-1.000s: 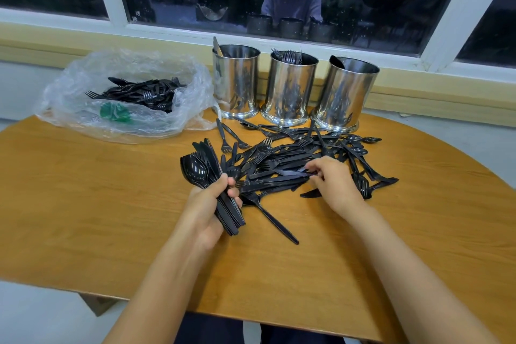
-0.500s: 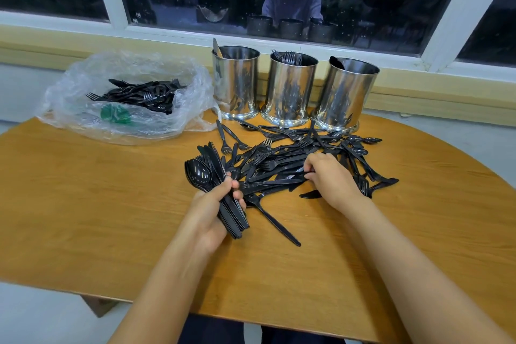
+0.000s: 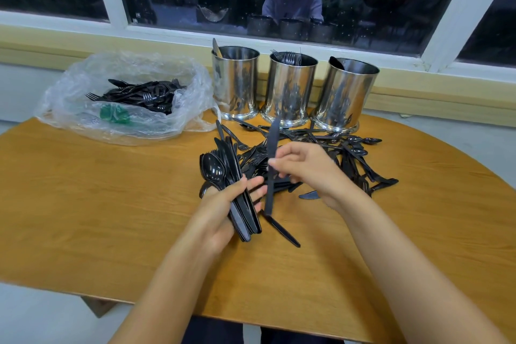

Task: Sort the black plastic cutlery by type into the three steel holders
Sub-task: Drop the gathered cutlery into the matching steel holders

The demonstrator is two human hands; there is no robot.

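Note:
My left hand point(image 3: 223, 204) grips a bundle of black cutlery point(image 3: 236, 190), spoons and knives, with the spoon bowls pointing away from me. My right hand point(image 3: 310, 170) pinches a single black knife point(image 3: 271, 165) and holds it nearly upright just right of the bundle. A loose pile of black cutlery point(image 3: 349, 153) lies on the table behind both hands. Three steel holders stand at the back: the left holder point(image 3: 236, 84) shows a knife, the middle holder point(image 3: 290, 89) shows forks, the right holder point(image 3: 346, 95) shows a spoon.
A clear plastic bag point(image 3: 125, 98) holding more black cutlery lies at the back left of the round wooden table point(image 3: 97, 218). A lone knife point(image 3: 282, 229) lies near my left wrist. A window sill and dark window run behind the holders.
My right hand has lifted a knife out of the pile and brought it upright toward my left hand. My left hand's fingers have loosened round the bundle.

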